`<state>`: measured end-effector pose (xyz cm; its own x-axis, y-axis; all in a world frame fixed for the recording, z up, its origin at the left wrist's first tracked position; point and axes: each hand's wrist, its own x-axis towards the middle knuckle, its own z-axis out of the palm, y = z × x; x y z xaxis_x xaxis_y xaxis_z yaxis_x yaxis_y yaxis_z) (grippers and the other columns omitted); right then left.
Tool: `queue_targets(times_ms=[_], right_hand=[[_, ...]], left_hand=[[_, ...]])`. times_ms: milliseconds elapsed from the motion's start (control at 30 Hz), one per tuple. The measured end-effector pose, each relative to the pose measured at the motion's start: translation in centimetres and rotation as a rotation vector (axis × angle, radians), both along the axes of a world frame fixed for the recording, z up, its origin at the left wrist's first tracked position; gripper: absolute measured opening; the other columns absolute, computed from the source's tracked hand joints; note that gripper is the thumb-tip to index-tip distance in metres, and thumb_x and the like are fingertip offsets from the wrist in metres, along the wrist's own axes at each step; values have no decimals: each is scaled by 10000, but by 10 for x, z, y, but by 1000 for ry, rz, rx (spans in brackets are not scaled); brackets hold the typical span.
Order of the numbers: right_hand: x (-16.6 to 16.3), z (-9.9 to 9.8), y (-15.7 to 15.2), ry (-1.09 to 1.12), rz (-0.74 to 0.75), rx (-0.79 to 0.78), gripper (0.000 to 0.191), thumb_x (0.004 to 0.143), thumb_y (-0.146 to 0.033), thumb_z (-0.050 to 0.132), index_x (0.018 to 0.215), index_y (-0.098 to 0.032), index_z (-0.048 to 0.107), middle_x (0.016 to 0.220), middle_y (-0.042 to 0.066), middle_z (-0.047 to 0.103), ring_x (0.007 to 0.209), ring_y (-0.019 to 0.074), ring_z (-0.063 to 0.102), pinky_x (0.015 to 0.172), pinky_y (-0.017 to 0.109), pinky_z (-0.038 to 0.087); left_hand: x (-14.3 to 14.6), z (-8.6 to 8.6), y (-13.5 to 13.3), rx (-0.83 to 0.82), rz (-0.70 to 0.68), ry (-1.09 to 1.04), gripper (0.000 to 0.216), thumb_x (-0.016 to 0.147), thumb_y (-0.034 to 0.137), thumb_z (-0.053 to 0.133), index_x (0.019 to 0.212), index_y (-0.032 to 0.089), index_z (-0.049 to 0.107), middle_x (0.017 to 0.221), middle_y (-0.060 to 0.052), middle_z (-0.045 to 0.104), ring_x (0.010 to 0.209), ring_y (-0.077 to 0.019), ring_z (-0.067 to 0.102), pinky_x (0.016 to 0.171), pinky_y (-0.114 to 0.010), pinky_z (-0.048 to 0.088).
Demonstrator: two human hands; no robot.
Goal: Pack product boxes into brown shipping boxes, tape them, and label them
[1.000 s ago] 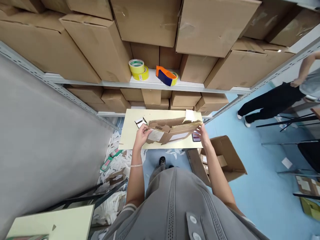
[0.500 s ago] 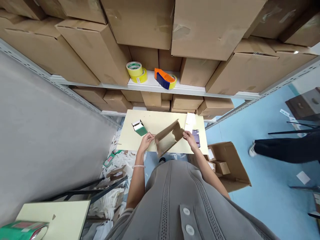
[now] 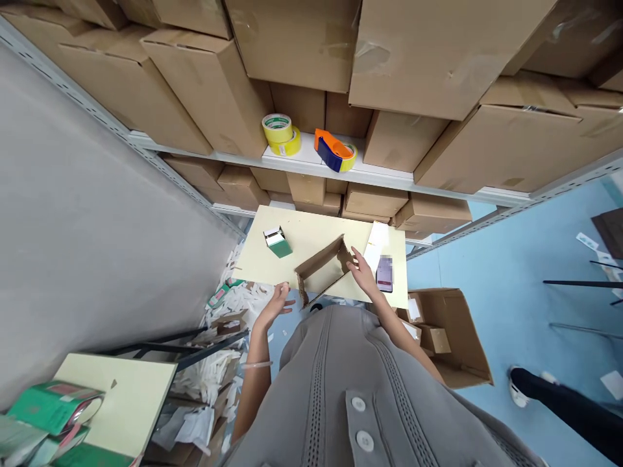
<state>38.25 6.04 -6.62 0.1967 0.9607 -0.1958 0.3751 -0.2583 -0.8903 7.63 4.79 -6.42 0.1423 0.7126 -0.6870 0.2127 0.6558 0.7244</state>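
Observation:
A brown cardboard box (image 3: 318,259), open at the top, sits tilted across the front edge of the cream table (image 3: 311,227). My right hand (image 3: 361,271) is at the box's right end, fingers spread; whether the thumb touches the cardboard is unclear. Off the box's left end, my left hand (image 3: 275,306) hangs in front of the table edge with its fingers apart and nothing in them. A small green and white carton (image 3: 278,244) stands at the table's left. On the right lie white paper (image 3: 376,241) and a phone (image 3: 384,274).
Yellow tape rolls (image 3: 278,135) and an orange and blue tape dispenser (image 3: 335,150) rest on the shelf ahead, among stacked cartons. A large open box (image 3: 462,337) stands on the floor at right. A person's leg (image 3: 559,395) is beyond. Green packages (image 3: 53,408) lie on a side table.
My left hand has let go of the box and drawn back down and left. My right hand's fingers have opened at its right end. The other person's leg has moved lower.

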Motion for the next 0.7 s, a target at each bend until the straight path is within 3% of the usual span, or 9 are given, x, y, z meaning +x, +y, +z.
queue_targets(times_ms=[67,167,233,300,433,567,700], right_hand=[[-2,-2,-1,-17,51,25,663,877,-346,470,1528,-267,376,1474,102,493,1247,275,547,1084,488,419],[-7,-6,-3,-26,79,77,699,839,-259,442,1534,-299,368,1475,51,504,1308,256,500,1122,480,388],[-8,-7,-5,-25,68,101,710,822,-230,419,1528,-298,383,1472,35,510,1319,245,491,1129,467,385],[-8,-8,-8,-32,34,101,705,815,-225,409,1517,-287,407,1458,36,524,1313,248,495,1130,466,383],[-10,-8,-14,-34,-57,63,648,840,-272,417,1487,-266,458,1416,59,554,1299,264,502,1121,466,388],[-14,-4,-19,-65,-40,-3,584,929,-445,422,1482,-261,469,1377,95,561,1252,276,540,1086,459,412],[-11,1,-23,-125,79,-36,623,930,-617,452,1455,-285,503,1432,103,496,1254,273,548,1057,419,443]], left_hand=[[7,13,-10,-26,-49,-92,484,863,688,512,1096,276,419,1343,-112,514,882,-157,679,759,-345,579],[28,22,-15,34,-94,-115,429,849,646,560,969,267,398,1088,-32,584,782,-115,616,700,-300,572],[39,22,-11,107,-59,-65,383,856,596,572,923,258,405,1004,-8,580,741,-107,574,654,-276,555],[45,19,-1,191,16,-13,333,868,554,565,908,249,437,1044,-19,582,762,-114,567,642,-266,543],[44,12,27,355,75,41,270,901,503,526,953,238,517,1046,-33,613,851,-142,592,731,-277,539],[41,2,53,513,-21,103,298,873,481,590,979,203,601,1105,-92,635,1101,-225,600,958,-377,498],[31,-11,60,599,-167,174,518,728,473,778,1149,205,641,1410,-153,503,1433,-307,372,1137,-422,374]])
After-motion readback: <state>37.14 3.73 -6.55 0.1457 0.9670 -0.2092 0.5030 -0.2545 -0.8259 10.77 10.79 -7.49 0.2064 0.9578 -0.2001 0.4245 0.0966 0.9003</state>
